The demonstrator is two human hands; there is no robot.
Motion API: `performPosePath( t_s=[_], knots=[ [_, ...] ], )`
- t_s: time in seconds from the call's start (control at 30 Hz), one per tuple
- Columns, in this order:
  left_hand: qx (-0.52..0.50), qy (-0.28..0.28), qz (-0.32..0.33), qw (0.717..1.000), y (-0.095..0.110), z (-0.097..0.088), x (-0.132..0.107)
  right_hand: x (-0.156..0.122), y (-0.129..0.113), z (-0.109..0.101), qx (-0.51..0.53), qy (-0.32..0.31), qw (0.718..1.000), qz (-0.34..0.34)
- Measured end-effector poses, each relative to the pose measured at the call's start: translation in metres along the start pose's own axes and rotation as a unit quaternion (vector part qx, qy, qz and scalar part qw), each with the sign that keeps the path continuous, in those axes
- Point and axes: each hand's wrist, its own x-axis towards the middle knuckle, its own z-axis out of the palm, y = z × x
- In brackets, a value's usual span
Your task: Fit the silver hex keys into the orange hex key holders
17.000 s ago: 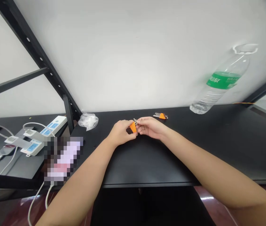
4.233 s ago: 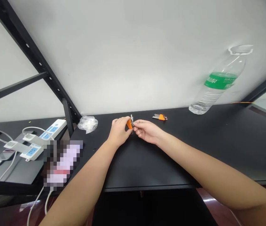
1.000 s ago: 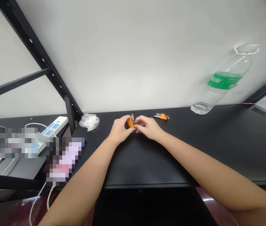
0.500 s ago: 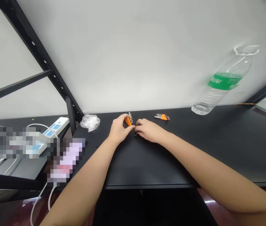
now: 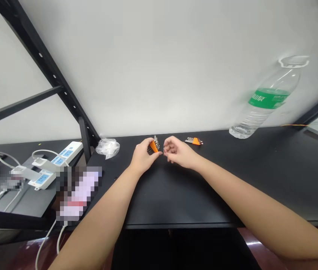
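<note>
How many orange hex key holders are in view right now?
2. One orange hex key holder is in the left hand; the other orange hex key holder lies on the black tabletop, beyond the right hand. Others could be hidden.

Black workbench (image 5: 176, 195) against white wall (image 5: 159, 67)

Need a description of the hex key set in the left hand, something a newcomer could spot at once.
On the long black tabletop against the white wall, look left of the clear plastic water bottle with the green label. The left hand grips an orange-holdered steel hex key set, its keys pointing up. The similar, smaller-looking orange set lies on the tabletop to the right, with no hand on it.
</note>
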Motion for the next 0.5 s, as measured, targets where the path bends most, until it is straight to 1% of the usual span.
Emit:
performPosePath(
  t_s=[0.07,0.13,0.2,0.27,0.5],
  knots=[
    [-0.017,-0.005,0.000,1.000,0.0007,0.0009,-0.0003,0.0015,0.0010,0.0038,0.106,0.042,0.993,-0.004],
    [-0.029,-0.011,-0.002,1.000,0.0016,0.0018,-0.0005,0.0023,0.0015,0.0076,0.146,0.071,0.987,-0.014],
    [-0.033,-0.018,-0.007,0.999,0.0024,0.0025,-0.0006,0.0025,0.0011,0.0100,0.147,0.093,0.984,-0.021],
    [-0.033,-0.021,-0.010,0.999,0.0029,0.0027,-0.0006,0.0020,0.0001,0.0105,0.136,0.103,0.985,-0.028],
    [-0.044,-0.021,-0.004,0.999,0.0052,0.0014,-0.0011,0.0000,0.0004,0.0091,0.089,0.084,0.992,-0.042]
  ],
)
